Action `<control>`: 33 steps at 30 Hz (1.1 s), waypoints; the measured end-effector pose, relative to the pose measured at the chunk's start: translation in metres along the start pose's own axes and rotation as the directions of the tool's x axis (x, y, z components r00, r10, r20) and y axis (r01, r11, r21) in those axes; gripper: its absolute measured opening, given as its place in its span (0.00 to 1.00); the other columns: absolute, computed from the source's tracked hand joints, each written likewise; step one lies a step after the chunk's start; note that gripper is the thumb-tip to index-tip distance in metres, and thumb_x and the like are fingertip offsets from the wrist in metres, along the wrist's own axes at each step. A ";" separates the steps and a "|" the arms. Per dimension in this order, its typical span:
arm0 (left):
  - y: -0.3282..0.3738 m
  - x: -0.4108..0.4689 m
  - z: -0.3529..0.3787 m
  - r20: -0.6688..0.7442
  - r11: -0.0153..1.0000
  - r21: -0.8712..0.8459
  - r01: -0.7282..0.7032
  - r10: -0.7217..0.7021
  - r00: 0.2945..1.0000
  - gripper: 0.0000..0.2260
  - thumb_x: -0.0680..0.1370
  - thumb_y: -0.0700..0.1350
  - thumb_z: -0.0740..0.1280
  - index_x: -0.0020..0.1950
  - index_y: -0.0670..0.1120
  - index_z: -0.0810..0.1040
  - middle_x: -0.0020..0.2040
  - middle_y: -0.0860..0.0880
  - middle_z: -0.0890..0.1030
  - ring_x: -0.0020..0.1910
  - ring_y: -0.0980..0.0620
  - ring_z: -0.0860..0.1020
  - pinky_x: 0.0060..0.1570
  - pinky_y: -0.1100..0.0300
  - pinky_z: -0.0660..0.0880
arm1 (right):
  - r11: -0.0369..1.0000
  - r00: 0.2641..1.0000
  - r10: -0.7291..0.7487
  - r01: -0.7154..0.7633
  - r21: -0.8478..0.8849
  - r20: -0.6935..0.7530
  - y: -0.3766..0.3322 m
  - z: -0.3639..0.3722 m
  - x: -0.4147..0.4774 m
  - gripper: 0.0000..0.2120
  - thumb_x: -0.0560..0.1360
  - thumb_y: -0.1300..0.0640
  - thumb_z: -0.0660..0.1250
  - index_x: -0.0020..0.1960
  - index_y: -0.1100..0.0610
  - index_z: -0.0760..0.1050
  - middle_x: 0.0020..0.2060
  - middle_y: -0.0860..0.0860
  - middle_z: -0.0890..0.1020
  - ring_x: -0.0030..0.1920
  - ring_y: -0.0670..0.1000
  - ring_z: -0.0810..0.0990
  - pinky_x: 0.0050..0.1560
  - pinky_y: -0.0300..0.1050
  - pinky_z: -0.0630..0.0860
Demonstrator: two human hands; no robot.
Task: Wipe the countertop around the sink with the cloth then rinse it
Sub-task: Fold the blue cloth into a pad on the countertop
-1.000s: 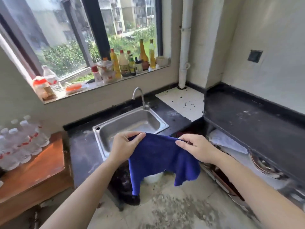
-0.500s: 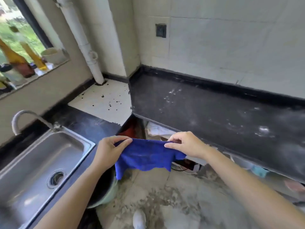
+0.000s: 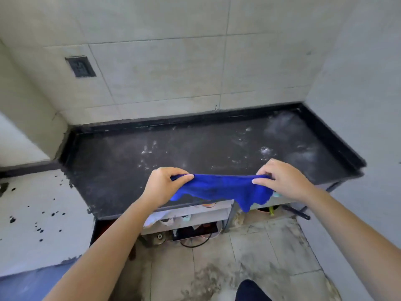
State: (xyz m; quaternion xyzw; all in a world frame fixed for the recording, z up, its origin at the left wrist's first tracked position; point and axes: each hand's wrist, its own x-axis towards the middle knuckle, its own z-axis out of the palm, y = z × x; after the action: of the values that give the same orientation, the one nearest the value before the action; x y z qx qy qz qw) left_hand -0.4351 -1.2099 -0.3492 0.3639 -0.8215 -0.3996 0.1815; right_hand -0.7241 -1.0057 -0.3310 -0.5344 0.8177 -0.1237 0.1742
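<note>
Two hands stretch blue cloth [image 3: 221,187] taut above front edge of black countertop [image 3: 195,148]. Left hand [image 3: 165,183] pinches left corner, right hand [image 3: 284,179] pinches right corner; cloth's lower edge hangs free, not touching countertop. White dusty smears sit behind cloth toward wall. Best approach, probably: fold into pad, press flat, sweep smears toward front edge. Sink not in view.

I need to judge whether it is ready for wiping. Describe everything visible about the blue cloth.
The cloth is bright blue, soft and fuzzy-looking, like microfibre. It is stretched sideways between both hands: the left hand pinches its left end, the right hand its right end. Its lower edge sags unevenly, one corner hanging lowest at the right. It hangs in the air over the front edge of the dusty black countertop.
</note>
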 end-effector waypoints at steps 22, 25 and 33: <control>-0.030 0.209 -0.011 -0.329 0.880 0.472 -0.062 0.241 0.913 0.09 0.76 0.44 0.73 0.56 0.46 0.86 0.42 0.47 0.74 0.42 0.49 0.72 0.44 0.58 0.70 | 0.974 0.928 -0.126 0.183 0.134 -0.350 0.079 0.007 0.218 0.09 0.81 0.46 0.64 0.55 0.50 0.78 0.49 0.44 0.76 0.48 0.45 0.75 0.42 0.45 0.74; -0.075 0.182 0.011 -0.275 0.816 0.570 -0.096 0.300 0.914 0.10 0.77 0.47 0.72 0.54 0.44 0.86 0.40 0.47 0.73 0.41 0.49 0.70 0.38 0.56 0.70 | 0.983 0.952 -0.141 0.168 0.078 -0.273 0.087 0.045 0.205 0.08 0.81 0.49 0.66 0.55 0.51 0.79 0.50 0.46 0.77 0.51 0.48 0.75 0.42 0.44 0.72; -0.203 0.080 0.118 0.236 0.741 0.671 0.003 -0.217 0.947 0.13 0.79 0.53 0.67 0.57 0.48 0.85 0.47 0.45 0.79 0.51 0.40 0.77 0.47 0.49 0.77 | 0.993 0.945 0.082 -0.051 -0.105 0.318 0.098 0.196 0.145 0.14 0.83 0.52 0.62 0.67 0.50 0.77 0.60 0.51 0.74 0.63 0.54 0.72 0.58 0.50 0.74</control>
State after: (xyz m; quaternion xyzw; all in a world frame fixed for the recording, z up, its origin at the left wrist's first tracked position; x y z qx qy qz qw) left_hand -0.4659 -1.2914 -0.5813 0.3883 -0.9038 -0.1423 -0.1099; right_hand -0.7768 -1.1029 -0.5692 -0.5271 0.8011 0.0103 0.2835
